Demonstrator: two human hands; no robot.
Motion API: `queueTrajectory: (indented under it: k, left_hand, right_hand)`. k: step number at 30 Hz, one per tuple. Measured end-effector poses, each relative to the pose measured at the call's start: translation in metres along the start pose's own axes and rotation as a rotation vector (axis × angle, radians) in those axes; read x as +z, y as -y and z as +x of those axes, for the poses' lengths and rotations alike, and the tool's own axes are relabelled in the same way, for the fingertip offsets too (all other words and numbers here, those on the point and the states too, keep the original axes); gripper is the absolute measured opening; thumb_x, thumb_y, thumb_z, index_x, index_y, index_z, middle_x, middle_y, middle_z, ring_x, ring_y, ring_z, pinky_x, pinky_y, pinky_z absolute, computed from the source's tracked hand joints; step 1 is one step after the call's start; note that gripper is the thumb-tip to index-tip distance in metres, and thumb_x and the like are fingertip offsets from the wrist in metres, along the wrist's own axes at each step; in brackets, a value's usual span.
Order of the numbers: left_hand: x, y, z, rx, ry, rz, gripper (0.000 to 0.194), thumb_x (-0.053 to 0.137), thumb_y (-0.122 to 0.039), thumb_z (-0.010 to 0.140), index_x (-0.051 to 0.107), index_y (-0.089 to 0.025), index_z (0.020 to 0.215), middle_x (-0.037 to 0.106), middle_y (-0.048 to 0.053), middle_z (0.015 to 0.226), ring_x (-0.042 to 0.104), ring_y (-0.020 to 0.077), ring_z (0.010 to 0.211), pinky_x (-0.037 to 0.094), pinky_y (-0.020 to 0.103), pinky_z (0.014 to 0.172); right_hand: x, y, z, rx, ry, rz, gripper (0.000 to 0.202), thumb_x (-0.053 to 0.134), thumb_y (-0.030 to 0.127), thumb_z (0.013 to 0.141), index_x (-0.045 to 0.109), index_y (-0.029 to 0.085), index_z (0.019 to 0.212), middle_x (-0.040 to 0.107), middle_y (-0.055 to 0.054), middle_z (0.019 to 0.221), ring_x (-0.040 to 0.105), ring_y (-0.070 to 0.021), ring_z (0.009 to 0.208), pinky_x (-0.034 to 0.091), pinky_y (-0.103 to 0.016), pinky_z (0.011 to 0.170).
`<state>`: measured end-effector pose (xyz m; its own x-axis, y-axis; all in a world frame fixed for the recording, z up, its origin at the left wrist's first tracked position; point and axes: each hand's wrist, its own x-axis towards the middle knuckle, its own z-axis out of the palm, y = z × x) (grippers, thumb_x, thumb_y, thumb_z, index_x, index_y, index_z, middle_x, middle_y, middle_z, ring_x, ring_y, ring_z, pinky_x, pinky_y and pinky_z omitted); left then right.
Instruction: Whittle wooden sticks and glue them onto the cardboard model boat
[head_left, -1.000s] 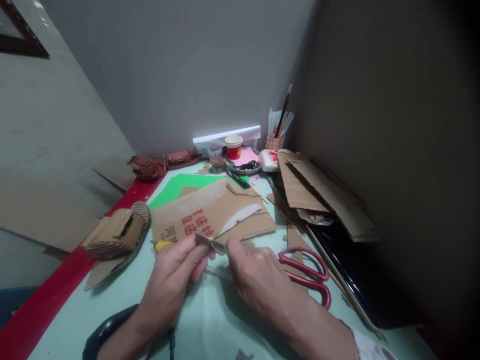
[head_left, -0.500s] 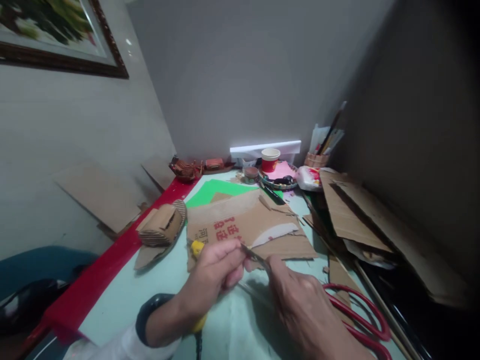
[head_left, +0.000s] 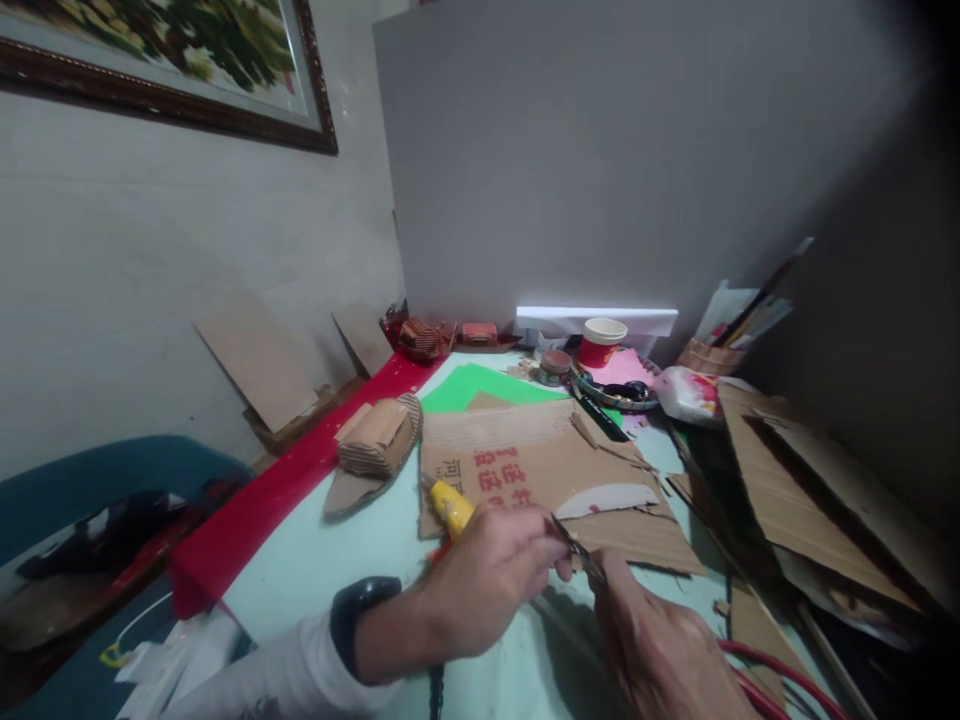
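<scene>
My left hand (head_left: 487,575), with a dark band on the wrist, is closed in a pinch at the middle of the table. What its fingertips hold is too small to make out. Dark blades of a pair of scissors (head_left: 579,550) reach from my right hand (head_left: 664,635) to those fingertips. My right hand is wrapped round the scissors near the blades, their red handles showing behind it. Partly covered by my left hand, a yellow glue gun (head_left: 452,507) lies against a printed cardboard sheet (head_left: 540,440). A cardboard boat model (head_left: 375,445) sits to the left.
Green paper (head_left: 480,385) lies behind the cardboard. At the back are a red paper cup (head_left: 602,343) on a round tray, a small jar (head_left: 555,366) and small boat models (head_left: 480,335). Cardboard scraps (head_left: 810,480) are piled at right, below a brush holder (head_left: 709,357).
The view has swung left, so everything appears farther right. Both hands stay close together at the scissors' blades, and more of the yellow glue gun shows.
</scene>
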<state>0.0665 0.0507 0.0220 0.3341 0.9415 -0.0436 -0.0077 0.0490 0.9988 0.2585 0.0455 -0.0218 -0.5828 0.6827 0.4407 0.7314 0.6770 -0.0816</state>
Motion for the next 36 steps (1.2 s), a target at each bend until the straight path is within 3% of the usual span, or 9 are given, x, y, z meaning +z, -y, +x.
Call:
queueTrajectory:
  k: [8, 15, 20, 25, 27, 32, 36]
  left_hand:
    - [0.005, -0.003, -0.001, 0.042, -0.044, -0.037, 0.025, 0.051, -0.035, 0.091, 0.055, -0.019, 0.072, 0.041, -0.005, 0.060, 0.032, 0.0094, 0.052, 0.022, 0.024, 0.048]
    - [0.000, -0.001, -0.006, 0.150, -0.163, 0.254, 0.032, 0.044, -0.034, 0.098, 0.051, -0.021, 0.069, 0.043, -0.004, 0.061, 0.039, 0.0120, 0.056, 0.028, 0.027, 0.054]
    - [0.001, 0.007, -0.008, 0.268, -0.221, 0.508, 0.032, 0.045, -0.026, 0.098, 0.042, -0.022, 0.067, 0.045, -0.004, 0.062, 0.042, 0.0135, 0.061, 0.029, 0.029, 0.063]
    - [0.004, 0.008, -0.012, 0.338, -0.271, 0.631, 0.033, 0.047, -0.022, 0.097, 0.042, -0.022, 0.064, 0.042, -0.005, 0.058, 0.040, 0.0123, 0.056, 0.028, 0.029, 0.060]
    - [0.004, 0.006, -0.013, 0.289, -0.250, 0.547, 0.036, 0.048, -0.027, 0.097, 0.044, -0.022, 0.062, 0.042, -0.005, 0.056, 0.041, 0.0119, 0.053, 0.028, 0.029, 0.055]
    - [0.000, 0.005, -0.011, 0.041, -0.170, 0.061, 0.037, 0.055, -0.043, 0.095, 0.053, -0.021, 0.064, 0.039, -0.006, 0.051, 0.032, 0.0102, 0.048, 0.022, 0.027, 0.047]
    - [-0.003, 0.009, -0.012, -0.028, -0.150, -0.053, 0.036, 0.057, -0.044, 0.094, 0.054, -0.021, 0.066, 0.039, -0.007, 0.049, 0.029, 0.0093, 0.047, 0.018, 0.027, 0.046]
  right_hand:
    - [0.001, -0.003, 0.004, -0.035, -0.044, -0.040, 0.032, 0.034, -0.004, 0.080, 0.033, 0.024, 0.095, 0.058, 0.007, 0.057, 0.051, -0.0137, 0.032, 0.025, -0.028, 0.037]
    - [-0.001, 0.000, 0.002, 0.000, -0.005, -0.018, 0.037, 0.033, -0.008, 0.075, 0.033, 0.025, 0.091, 0.043, 0.012, 0.047, 0.046, -0.0138, 0.032, 0.025, -0.026, 0.040]
    - [-0.002, 0.015, 0.007, 0.091, -0.143, -0.084, 0.042, 0.031, -0.008, 0.065, 0.030, 0.026, 0.088, 0.046, 0.008, 0.048, 0.049, -0.0169, 0.035, 0.021, -0.029, 0.042]
    - [-0.008, 0.021, 0.010, 0.083, -0.113, -0.049, 0.036, 0.032, -0.005, 0.068, 0.032, 0.026, 0.087, 0.049, 0.007, 0.050, 0.052, -0.0164, 0.038, 0.025, -0.028, 0.043]
    - [-0.011, 0.020, 0.010, 0.085, -0.145, -0.051, 0.037, 0.030, -0.006, 0.067, 0.031, 0.026, 0.087, 0.051, 0.006, 0.052, 0.054, -0.0168, 0.041, 0.026, -0.029, 0.044]
    - [-0.017, 0.019, 0.011, 0.074, -0.144, -0.051, 0.037, 0.029, -0.005, 0.065, 0.030, 0.027, 0.084, 0.046, 0.006, 0.051, 0.049, -0.0163, 0.039, 0.024, -0.029, 0.043]
    - [-0.022, 0.019, 0.012, 0.079, -0.122, -0.016, 0.036, 0.030, -0.004, 0.062, 0.032, 0.026, 0.082, 0.043, 0.007, 0.050, 0.041, -0.0151, 0.037, 0.022, -0.028, 0.042]
